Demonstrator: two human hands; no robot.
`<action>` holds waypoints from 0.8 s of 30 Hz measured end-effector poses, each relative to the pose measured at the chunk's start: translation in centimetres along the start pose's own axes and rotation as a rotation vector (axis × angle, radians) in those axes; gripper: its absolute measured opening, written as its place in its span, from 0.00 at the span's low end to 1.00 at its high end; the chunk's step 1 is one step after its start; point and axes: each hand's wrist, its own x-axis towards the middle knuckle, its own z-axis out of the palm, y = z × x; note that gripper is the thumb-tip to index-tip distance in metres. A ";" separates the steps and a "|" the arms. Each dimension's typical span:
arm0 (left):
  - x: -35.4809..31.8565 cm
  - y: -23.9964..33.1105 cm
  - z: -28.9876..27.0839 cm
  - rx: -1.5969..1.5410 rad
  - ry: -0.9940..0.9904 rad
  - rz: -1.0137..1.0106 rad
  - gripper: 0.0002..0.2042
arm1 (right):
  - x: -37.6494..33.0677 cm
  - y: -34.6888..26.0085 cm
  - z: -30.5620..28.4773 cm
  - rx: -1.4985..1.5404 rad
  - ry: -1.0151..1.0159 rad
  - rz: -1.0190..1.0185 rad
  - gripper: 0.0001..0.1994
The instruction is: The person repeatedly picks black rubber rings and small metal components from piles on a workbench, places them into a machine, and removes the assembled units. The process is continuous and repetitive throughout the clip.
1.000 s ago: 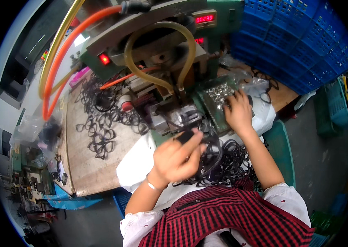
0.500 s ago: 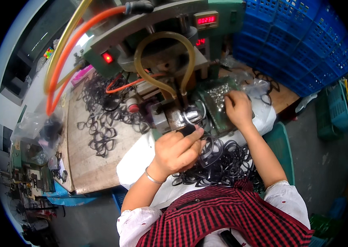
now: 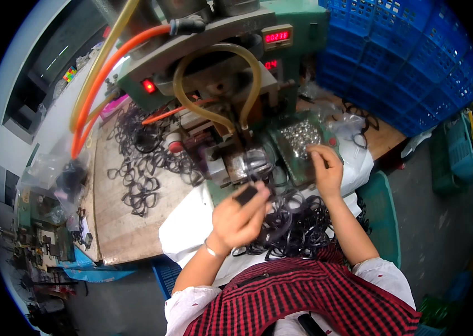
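Observation:
My left hand (image 3: 237,219) is closed, its fingertips pinching a thin black strap loop (image 3: 255,168) that is blurred by motion at the front of the press's metal fixture (image 3: 246,162). Something black wraps one finger of that hand. At the near right edge of a green tray (image 3: 285,151), my right hand (image 3: 328,172) has thumb and fingers pinched together; whatever is between them is too small to make out. Shiny small metal parts (image 3: 299,136) lie in the tray. Below both hands, a heap of black strap loops (image 3: 295,229) rests on white sheeting near my lap.
The green press (image 3: 298,28) with red displays stands ahead, an orange hose (image 3: 127,42) and a yellowish tube (image 3: 257,78) looping before it. More black loops (image 3: 138,187) lie on the wooden table at left. Blue crates (image 3: 399,61) are stacked at right, behind a green bin (image 3: 382,218).
My right hand has drawn back from the metal parts toward the tray's near edge. My left hand has shifted slightly down, and the loop it holds now extends up toward the fixture.

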 end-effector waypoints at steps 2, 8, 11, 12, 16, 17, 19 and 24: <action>-0.1 1.5 -1.4 -0.136 -0.028 0.020 0.09 | 1.4 -4.1 -1.5 0.396 -0.247 0.119 0.09; 2.1 2.8 -3.1 0.034 -0.223 0.021 0.09 | 4.4 -9.9 -0.9 0.435 -0.378 -0.011 0.10; 1.4 -0.2 0.1 0.028 -0.013 0.023 0.11 | 4.3 -3.4 0.6 0.191 -0.185 0.107 0.09; 1.3 -0.6 0.5 -0.002 0.017 0.050 0.12 | 4.2 -2.3 0.6 0.108 -0.151 0.132 0.09; 1.1 -0.9 0.3 -0.011 0.023 0.024 0.13 | 4.4 -0.9 0.0 -0.039 -0.058 0.089 0.09; 1.1 -0.9 0.2 -0.014 0.017 0.011 0.13 | 4.9 -0.3 0.0 -0.070 -0.004 0.041 0.09; 1.2 -1.3 0.4 -0.016 0.022 0.013 0.13 | 5.5 1.2 0.1 -0.158 -0.014 0.131 0.09; 0.3 -0.9 0.2 -0.011 -0.005 -0.022 0.13 | 4.3 -0.9 0.0 -0.110 -0.104 0.177 0.09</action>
